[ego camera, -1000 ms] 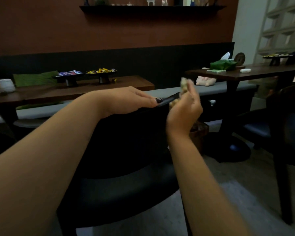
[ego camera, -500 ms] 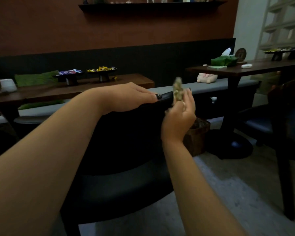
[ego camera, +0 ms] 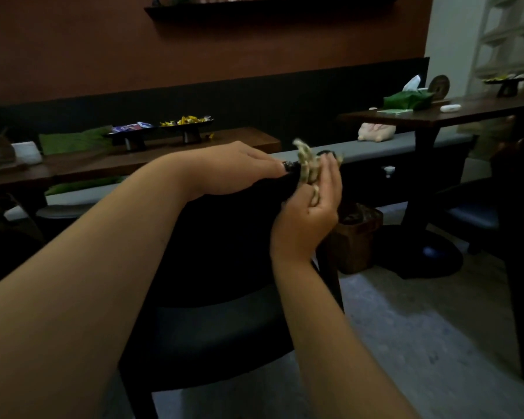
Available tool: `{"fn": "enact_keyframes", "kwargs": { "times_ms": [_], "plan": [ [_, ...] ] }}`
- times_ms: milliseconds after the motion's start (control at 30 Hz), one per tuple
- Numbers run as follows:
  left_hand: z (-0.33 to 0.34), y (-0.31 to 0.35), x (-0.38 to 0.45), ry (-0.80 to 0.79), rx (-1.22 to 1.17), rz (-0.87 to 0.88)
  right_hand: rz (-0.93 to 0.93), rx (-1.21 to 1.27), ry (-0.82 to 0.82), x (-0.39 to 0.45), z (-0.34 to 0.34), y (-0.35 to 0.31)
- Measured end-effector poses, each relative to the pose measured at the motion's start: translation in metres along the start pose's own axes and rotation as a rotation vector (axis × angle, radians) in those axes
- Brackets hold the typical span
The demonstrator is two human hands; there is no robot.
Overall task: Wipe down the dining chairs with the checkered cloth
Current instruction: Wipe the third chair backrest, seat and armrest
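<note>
Since half a second ago the right hand [ego camera: 309, 204] has been drawn slightly lower beside the chair's top rail, the bunched checkered cloth [ego camera: 307, 164] now blurred against the rail's end. The cloth is gripped between curled fingers and palm, wrist turned palm-inward. The left hand [ego camera: 239, 167] is laid over the top rail of the dark chair [ego camera: 224, 237], fingers curved down onto its edge toward 3 o'clock. Bare grey floor [ego camera: 421, 343] is left open at 4 o'clock, bounded by a pedestal table [ego camera: 430, 122] and a woven basket [ego camera: 357, 237] at 2 o'clock. The chair's seat is smooth and rounded.
</note>
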State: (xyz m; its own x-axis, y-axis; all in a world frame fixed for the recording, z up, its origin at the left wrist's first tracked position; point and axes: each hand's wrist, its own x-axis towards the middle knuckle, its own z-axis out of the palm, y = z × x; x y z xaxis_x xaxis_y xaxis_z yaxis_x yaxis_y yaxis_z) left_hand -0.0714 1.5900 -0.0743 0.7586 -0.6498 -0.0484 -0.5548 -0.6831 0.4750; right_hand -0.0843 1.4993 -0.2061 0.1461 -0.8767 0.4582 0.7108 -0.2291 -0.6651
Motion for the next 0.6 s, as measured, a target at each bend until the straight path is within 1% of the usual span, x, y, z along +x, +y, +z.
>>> {"fn": "enact_keyframes", "kwargs": {
  "times_ms": [33, 100, 200, 267, 333, 367, 400, 433, 500, 567, 600],
  "plan": [
    [0.001, 0.000, -0.001, -0.014, 0.000, -0.001, -0.043, -0.029, 0.025, -0.005, 0.004, 0.001],
    [0.001, 0.001, -0.002, -0.022, 0.018, 0.008, -0.001, -0.070, 0.074, -0.012, -0.002, 0.016],
    [0.002, 0.000, -0.001, 0.022, 0.019, 0.017, 0.226, -0.131, 0.107, -0.031, -0.027, 0.049],
    [0.002, -0.001, -0.001, 0.036, 0.018, 0.032, 0.409, -0.167, 0.075, -0.040, -0.041, 0.062],
    [0.003, -0.002, -0.002, 0.041, -0.019, 0.062, 0.511, -0.143, 0.030, -0.033, -0.048, 0.064],
    [0.003, -0.002, -0.002, 0.061, -0.034, 0.087, 0.500, -0.094, 0.031, -0.023, -0.049, 0.058],
    [0.004, -0.003, -0.003, 0.097, -0.032, 0.122, 0.450, -0.020, 0.044, -0.011, -0.048, 0.048],
    [0.005, -0.003, -0.005, 0.144, -0.019, 0.162, 0.362, 0.041, 0.050, 0.000, -0.045, 0.036],
    [0.008, -0.003, -0.010, 0.241, 0.034, 0.227, 0.162, 0.087, -0.016, 0.008, -0.029, 0.015],
    [0.015, -0.004, -0.015, 0.408, 0.221, 0.296, -0.009, 0.013, -0.123, -0.004, -0.012, -0.001],
    [0.022, -0.008, -0.018, 0.549, 0.373, 0.336, -0.088, -0.062, -0.161, -0.011, -0.006, -0.003]
  ]
}}
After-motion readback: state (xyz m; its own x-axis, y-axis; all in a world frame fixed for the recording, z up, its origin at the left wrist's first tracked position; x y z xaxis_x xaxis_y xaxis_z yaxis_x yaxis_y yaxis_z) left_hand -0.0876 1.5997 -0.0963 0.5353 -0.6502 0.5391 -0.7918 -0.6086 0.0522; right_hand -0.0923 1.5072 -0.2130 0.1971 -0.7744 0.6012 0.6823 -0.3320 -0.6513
